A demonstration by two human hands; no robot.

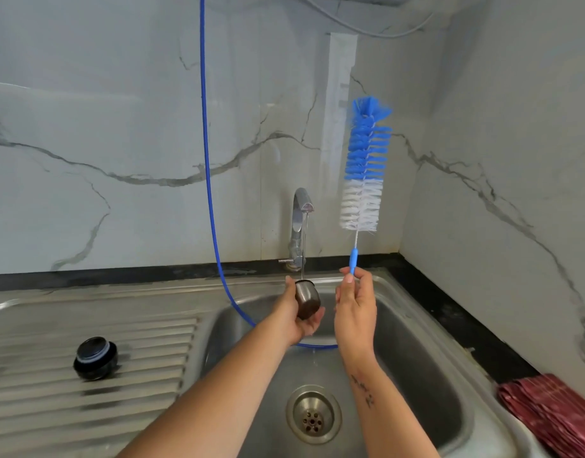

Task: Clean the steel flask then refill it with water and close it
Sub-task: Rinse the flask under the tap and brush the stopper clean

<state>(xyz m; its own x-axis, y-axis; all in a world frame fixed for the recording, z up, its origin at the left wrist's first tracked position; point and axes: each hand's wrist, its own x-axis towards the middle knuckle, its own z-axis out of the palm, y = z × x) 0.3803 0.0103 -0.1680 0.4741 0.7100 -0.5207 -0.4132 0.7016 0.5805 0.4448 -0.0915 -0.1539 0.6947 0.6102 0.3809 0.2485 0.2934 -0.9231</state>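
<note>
My left hand [292,314] grips the dark steel flask [307,299] over the sink basin, mouth up, right under the tap [300,223]. A thin stream of water runs from the spout into the flask's mouth. My right hand [354,304] pinches the blue handle of a bottle brush [364,166], which stands upright with its blue and white bristles high above the sink, to the right of the tap. The flask's black lid [95,358] lies on the ribbed drainboard at the left, apart from both hands.
The steel sink [426,375] has a round drain [313,414] at the bottom. A blue hose [209,180] hangs down the marble wall into the basin behind my left hand. A red cloth [555,414] lies on the black counter at the right.
</note>
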